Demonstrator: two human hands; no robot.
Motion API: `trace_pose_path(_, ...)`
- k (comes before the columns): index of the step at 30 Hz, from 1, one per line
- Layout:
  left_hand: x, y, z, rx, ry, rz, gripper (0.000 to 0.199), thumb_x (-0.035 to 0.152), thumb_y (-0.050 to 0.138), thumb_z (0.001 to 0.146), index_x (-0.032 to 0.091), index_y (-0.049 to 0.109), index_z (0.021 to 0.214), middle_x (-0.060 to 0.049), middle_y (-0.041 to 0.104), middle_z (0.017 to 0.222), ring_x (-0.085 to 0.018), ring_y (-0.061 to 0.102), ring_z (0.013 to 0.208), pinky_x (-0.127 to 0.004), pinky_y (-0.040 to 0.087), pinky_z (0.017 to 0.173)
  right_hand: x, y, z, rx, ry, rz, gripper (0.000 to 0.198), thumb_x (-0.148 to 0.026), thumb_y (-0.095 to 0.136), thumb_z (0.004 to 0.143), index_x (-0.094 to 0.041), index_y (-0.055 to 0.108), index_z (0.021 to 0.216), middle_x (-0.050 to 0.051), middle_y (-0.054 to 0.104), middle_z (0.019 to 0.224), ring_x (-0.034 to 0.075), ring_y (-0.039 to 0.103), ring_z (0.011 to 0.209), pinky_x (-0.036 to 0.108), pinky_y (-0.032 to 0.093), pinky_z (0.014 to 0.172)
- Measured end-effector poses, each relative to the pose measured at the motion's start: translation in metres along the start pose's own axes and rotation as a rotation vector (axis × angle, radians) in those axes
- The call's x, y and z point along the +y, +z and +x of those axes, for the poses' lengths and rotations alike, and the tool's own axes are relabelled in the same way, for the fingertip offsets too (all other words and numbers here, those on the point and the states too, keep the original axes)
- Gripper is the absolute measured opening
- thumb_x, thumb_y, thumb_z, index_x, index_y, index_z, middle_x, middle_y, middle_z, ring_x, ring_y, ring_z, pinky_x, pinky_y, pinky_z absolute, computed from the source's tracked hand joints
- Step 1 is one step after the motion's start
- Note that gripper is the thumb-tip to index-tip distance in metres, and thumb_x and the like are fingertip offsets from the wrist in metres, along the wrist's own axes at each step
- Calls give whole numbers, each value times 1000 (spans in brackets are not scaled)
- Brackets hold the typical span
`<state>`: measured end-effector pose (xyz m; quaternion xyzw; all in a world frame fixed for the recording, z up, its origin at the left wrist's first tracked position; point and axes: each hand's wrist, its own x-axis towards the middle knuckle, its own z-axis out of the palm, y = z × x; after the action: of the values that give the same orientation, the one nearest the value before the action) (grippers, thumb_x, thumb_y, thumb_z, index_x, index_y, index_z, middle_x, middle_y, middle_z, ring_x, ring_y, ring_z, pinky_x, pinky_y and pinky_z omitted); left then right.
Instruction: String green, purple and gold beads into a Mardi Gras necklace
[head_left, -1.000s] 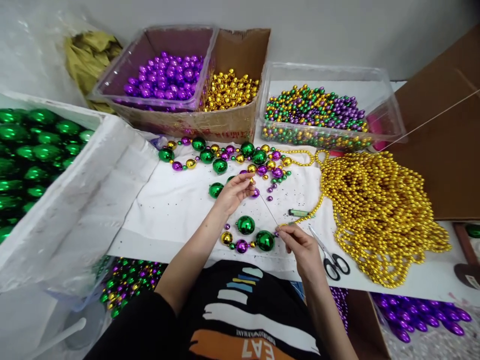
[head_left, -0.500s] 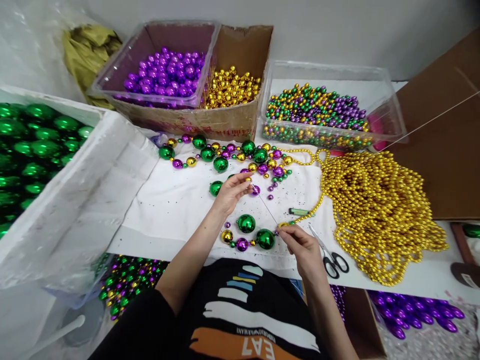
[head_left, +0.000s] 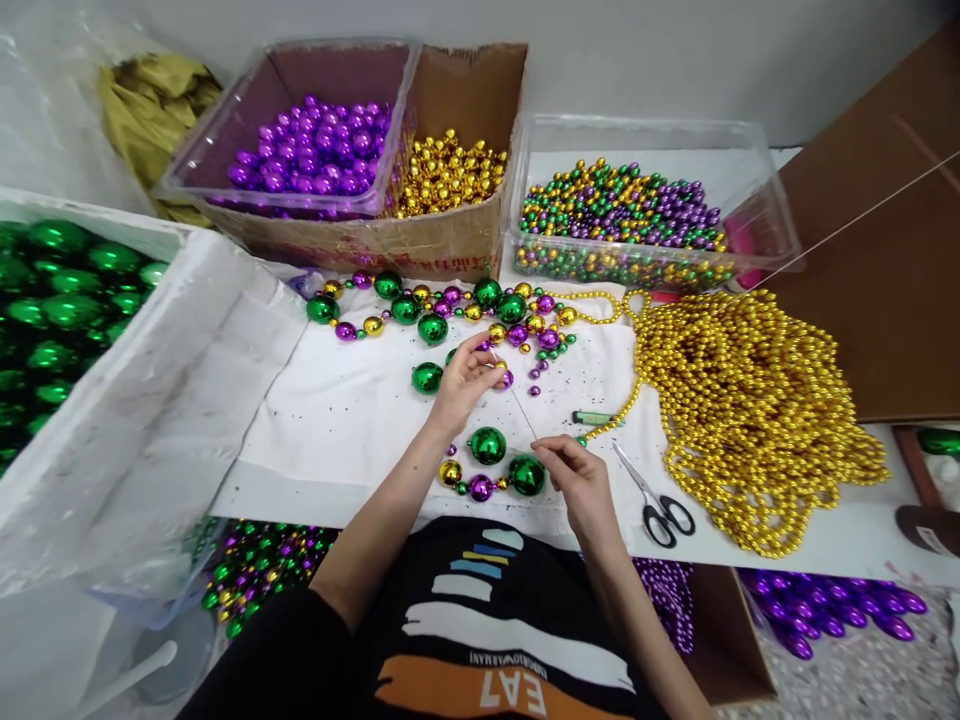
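My left hand [head_left: 469, 382] is closed in a pinch above the white cloth, holding one end of a thin string [head_left: 519, 405]. A small gold bead [head_left: 500, 368] shows at its fingertips; a purple bead [head_left: 509, 379] is just beyond. Lower and to the right, my right hand [head_left: 581, 482] pinches the same string, which runs taut between both hands. Beside my right fingers, a large green bead [head_left: 526, 475] lies in a short row with a purple bead [head_left: 480, 487] and a gold bead [head_left: 450, 472]. Another green bead [head_left: 487, 445] lies just above that row.
Black-handled scissors [head_left: 655, 500] and a green cutter [head_left: 592, 417] lie right of my hands, near heaped gold bead strands [head_left: 750, 410]. A multicoloured bead garland [head_left: 433, 328] crosses the cloth behind. Beyond stand a cardboard box [head_left: 360, 245] and a clear bin [head_left: 784, 225]; a green-bead box [head_left: 187, 330] is left.
My right hand has moved left, closer to my left hand, and the string between them is shorter. My left hand keeps its pinch. The whole view has shifted slightly.
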<state>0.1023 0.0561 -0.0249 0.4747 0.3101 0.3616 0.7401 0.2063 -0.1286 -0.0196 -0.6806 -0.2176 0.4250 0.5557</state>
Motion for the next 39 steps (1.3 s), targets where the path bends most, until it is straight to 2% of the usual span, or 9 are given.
trace_pose_path(3, -3, 0, -1, -16, 27, 253, 51, 33, 66, 85, 23, 51, 132, -8, 63, 110, -14, 63, 79, -29, 54, 71, 4, -2, 1, 48, 20, 73, 18, -36, 74, 77, -19, 73, 82, -1, 56, 68, 9, 40, 54, 24, 30, 50)
trace_pose_path(5, -4, 2, -2, -19, 91, 603, 37, 25, 58, 90, 21, 56, 127, -9, 61, 117, -15, 64, 83, -32, 54, 76, 7, -7, 2, 71, 27, 97, 18, -36, 75, 76, -19, 73, 83, -2, 55, 66, 9, 39, 54, 24, 29, 50)
trace_pose_path(8, -6, 9, -1, -180, 182, 1160, 35, 9, 54, 87, 22, 64, 119, -10, 56, 129, -22, 62, 103, -37, 51, 88, 9, -12, 2, 88, 25, 97, 19, -36, 76, 75, -19, 73, 83, -1, 58, 69, 9, 40, 53, 24, 29, 49)
trace_pose_path(10, -8, 13, 1, -280, 177, 1306, 36, 4, 52, 85, 21, 67, 114, -11, 57, 128, -25, 59, 110, -38, 50, 89, 8, -14, 1, 98, 22, 102, 20, -37, 76, 74, -19, 73, 83, -1, 59, 70, 9, 40, 53, 24, 29, 49)
trace_pose_path(13, -9, 15, 4, -212, 71, 1039, 24, 13, 60, 86, 19, 68, 108, -9, 63, 111, -22, 63, 95, -32, 50, 78, 6, -14, -3, 107, 29, 114, 21, -37, 77, 74, -20, 72, 83, -1, 59, 71, 9, 39, 52, 24, 28, 48)
trace_pose_path(17, 1, 11, 4, -37, -218, 192, 31, 44, 60, 91, 18, 65, 108, -4, 66, 87, -10, 56, 60, -21, 42, 52, 3, -17, -11, 74, 44, 81, 19, -37, 76, 75, -20, 72, 83, 0, 61, 74, 9, 38, 52, 25, 27, 48)
trace_pose_path(22, 18, 7, 2, 89, -410, -399, 37, 48, 65, 88, 15, 66, 103, -6, 70, 81, -8, 58, 60, -19, 49, 58, -1, -19, -21, -12, -9, -46, 15, -36, 72, 80, -21, 73, 85, 3, 64, 83, 13, 48, 64, 27, 35, 56)
trace_pose_path(27, 20, 4, 4, 199, -488, -553, 34, 46, 60, 92, 12, 64, 93, -7, 70, 77, -8, 57, 55, -18, 47, 52, -2, -17, -27, -53, -90, -131, 14, -35, 69, 84, -21, 72, 83, 4, 64, 85, 19, 57, 82, 31, 42, 74)
trace_pose_path(39, 18, 5, 0, 230, -454, -582, 31, 42, 59, 94, 13, 62, 85, -8, 70, 77, -8, 56, 55, -18, 46, 52, 1, -15, -26, -65, -88, -174, 17, -37, 68, 85, -21, 72, 83, 4, 64, 84, 19, 57, 81, 31, 42, 75)
